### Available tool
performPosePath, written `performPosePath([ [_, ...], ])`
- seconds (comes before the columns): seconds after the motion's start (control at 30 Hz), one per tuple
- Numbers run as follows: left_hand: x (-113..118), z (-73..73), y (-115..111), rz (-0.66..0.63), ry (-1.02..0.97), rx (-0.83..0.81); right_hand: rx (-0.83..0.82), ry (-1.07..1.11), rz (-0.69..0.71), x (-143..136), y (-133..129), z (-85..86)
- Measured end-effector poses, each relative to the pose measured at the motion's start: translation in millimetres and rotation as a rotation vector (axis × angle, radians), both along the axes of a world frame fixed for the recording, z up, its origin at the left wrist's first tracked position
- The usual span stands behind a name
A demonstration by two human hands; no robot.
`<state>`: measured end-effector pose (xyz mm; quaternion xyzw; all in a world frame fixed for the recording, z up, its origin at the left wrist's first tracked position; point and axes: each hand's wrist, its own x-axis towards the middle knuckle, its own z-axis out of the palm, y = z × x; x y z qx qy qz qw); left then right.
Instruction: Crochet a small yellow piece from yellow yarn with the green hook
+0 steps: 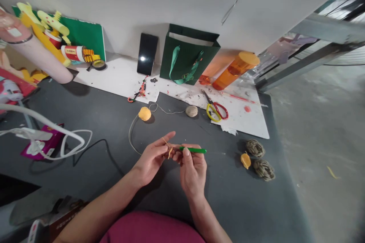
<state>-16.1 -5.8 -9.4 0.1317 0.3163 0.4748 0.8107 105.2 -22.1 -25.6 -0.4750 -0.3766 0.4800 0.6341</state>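
green tool (198,150): tip unclear; orange yarn (170,153): stitches indistinct; pink bottle (42,50): cut off left

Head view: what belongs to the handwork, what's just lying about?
In the job: green-handled tool, likely a crochet hook, in the right hand; orange yarn in the left hand; probably yellow yarn ball, beige yarn ball, scissors.

Seemingly lying about: smartphone; dark green gift bag; orange canister.

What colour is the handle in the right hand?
The handle is green, seen in the head view.
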Motion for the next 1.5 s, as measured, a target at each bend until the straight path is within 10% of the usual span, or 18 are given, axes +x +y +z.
performPosePath([
  [0.53,1,1.1,0,0.102,0.074,-0.016,0.539,-0.754,-0.043,11,-4,-1.9],
  [0.77,-1,0.9,0,0.006,-0.013,-0.005,0.236,-0.365,-0.074,3,-9,0.0],
  [1.0,-4,-4.6,1,-0.045,-0.035,-0.023,0.145,-0.474,-0.197,8,-10,0.9],
  [1.5,-2,0.3,0,-0.109,-0.046,-0.012,-0.072,0.126,0.035,-2,-2,3.9],
])
